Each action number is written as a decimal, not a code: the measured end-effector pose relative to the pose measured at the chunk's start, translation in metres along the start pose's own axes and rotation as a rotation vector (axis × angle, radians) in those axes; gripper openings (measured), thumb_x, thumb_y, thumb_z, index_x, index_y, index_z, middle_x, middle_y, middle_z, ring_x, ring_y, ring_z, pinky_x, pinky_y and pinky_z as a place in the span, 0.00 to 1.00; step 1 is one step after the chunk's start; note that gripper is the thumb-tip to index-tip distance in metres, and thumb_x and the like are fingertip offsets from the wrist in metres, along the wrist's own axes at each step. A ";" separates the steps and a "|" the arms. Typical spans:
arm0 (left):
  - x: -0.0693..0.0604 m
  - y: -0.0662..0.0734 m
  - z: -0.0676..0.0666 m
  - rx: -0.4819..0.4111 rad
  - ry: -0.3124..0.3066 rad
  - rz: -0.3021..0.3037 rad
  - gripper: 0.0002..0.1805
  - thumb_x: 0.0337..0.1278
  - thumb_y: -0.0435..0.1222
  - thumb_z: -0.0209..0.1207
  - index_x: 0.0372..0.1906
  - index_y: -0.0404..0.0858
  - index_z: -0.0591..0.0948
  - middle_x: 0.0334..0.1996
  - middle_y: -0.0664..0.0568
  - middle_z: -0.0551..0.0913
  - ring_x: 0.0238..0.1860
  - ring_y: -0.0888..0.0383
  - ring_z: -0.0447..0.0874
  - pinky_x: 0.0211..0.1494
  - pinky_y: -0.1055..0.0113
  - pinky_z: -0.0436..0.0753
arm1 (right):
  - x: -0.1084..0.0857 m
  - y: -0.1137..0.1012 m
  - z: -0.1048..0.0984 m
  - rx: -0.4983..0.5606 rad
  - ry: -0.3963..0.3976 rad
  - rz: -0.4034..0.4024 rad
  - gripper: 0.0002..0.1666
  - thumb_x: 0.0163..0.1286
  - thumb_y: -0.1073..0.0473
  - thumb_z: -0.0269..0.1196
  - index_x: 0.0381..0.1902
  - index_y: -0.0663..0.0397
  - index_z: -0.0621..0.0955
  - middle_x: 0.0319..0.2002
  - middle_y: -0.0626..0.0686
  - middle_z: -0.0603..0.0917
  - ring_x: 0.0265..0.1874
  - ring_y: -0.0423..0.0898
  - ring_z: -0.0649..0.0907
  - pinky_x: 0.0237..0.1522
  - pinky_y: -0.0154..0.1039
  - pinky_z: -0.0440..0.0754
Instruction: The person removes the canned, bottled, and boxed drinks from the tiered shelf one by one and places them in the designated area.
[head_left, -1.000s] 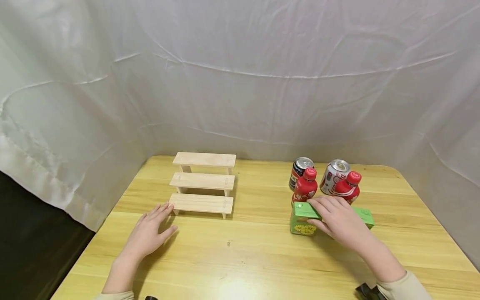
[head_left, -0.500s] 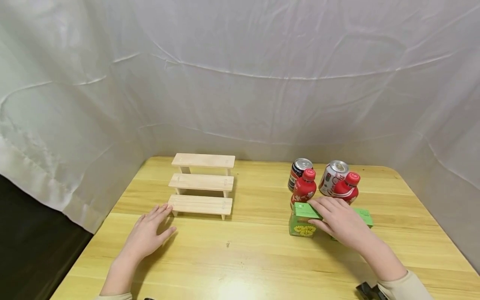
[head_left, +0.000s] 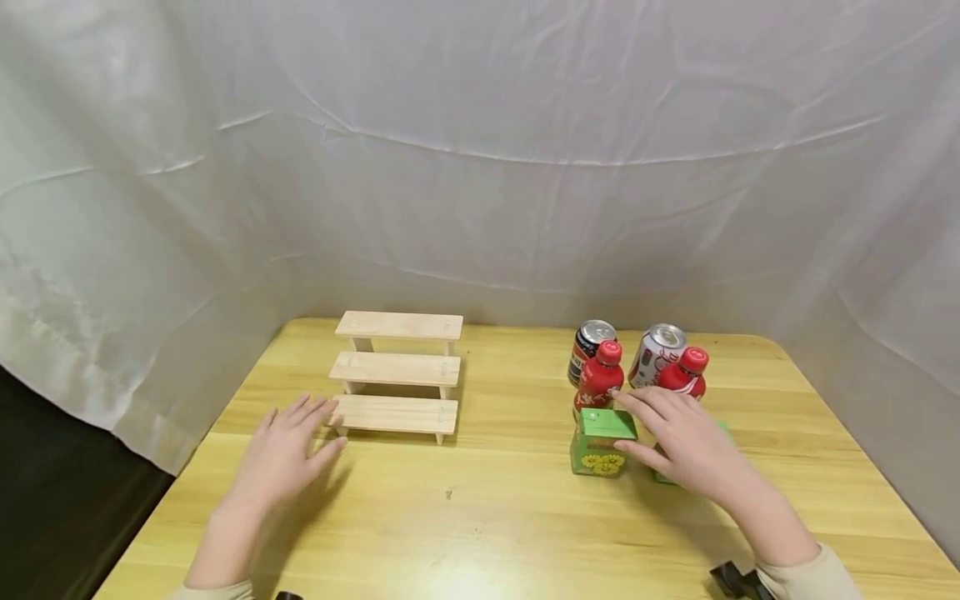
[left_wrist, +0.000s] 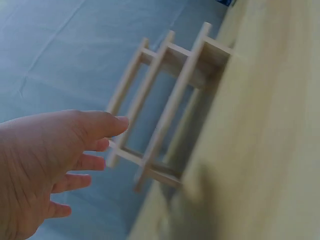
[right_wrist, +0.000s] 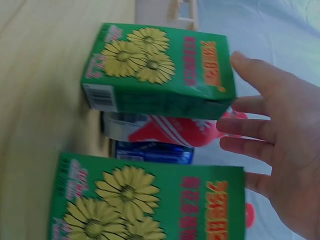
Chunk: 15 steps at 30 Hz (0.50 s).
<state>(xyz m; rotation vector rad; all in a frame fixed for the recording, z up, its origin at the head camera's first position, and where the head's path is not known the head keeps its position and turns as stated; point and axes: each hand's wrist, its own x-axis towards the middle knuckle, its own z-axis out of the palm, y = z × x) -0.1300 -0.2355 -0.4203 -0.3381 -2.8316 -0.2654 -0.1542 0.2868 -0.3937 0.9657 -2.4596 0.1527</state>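
Note:
My right hand (head_left: 686,437) hovers over two green drink cartons with yellow flowers, its fingers spread and relaxed. Its thumb and fingertips are at the top of the left carton (head_left: 602,450); whether they touch it I cannot tell. Most of the right carton (right_wrist: 140,200) is hidden by this hand in the head view, but the right wrist view shows its front. On the other side, my left hand (head_left: 273,454) holds nothing and has its fingers apart, beside the front left corner of a three-step wooden shelf (head_left: 393,412). The shelf's steps are bare.
Two red bottles, a left one (head_left: 600,379) and a right one (head_left: 686,379), stand behind the cartons. Behind them are a black can (head_left: 583,354) and a white and red can (head_left: 654,357). Pale cloth (head_left: 495,208) surrounds the wooden table (head_left: 450,542).
The head view has shifted slightly. My left hand has come up a little from the shelf's corner. My right hand's fingers have lifted and loosened above the left carton. The cartons appear unmoved.

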 end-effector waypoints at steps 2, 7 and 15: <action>0.008 0.003 -0.008 0.009 0.023 0.022 0.33 0.58 0.50 0.62 0.66 0.39 0.74 0.64 0.40 0.76 0.69 0.36 0.67 0.71 0.31 0.57 | 0.000 0.002 -0.006 0.021 0.040 0.000 0.37 0.58 0.43 0.69 0.61 0.55 0.77 0.50 0.54 0.82 0.51 0.54 0.79 0.53 0.55 0.78; 0.030 0.010 -0.027 0.023 0.058 0.072 0.32 0.60 0.50 0.61 0.66 0.40 0.73 0.65 0.41 0.75 0.70 0.37 0.66 0.71 0.31 0.57 | 0.001 0.008 -0.021 0.036 0.097 0.026 0.35 0.64 0.39 0.63 0.61 0.56 0.77 0.50 0.58 0.82 0.51 0.57 0.79 0.52 0.58 0.77; 0.071 0.027 -0.055 0.047 0.022 0.098 0.35 0.62 0.54 0.58 0.70 0.42 0.69 0.70 0.41 0.70 0.74 0.39 0.59 0.74 0.32 0.53 | 0.016 0.029 -0.046 -0.004 0.212 -0.010 0.43 0.72 0.29 0.43 0.61 0.60 0.77 0.53 0.62 0.79 0.53 0.62 0.77 0.63 0.51 0.72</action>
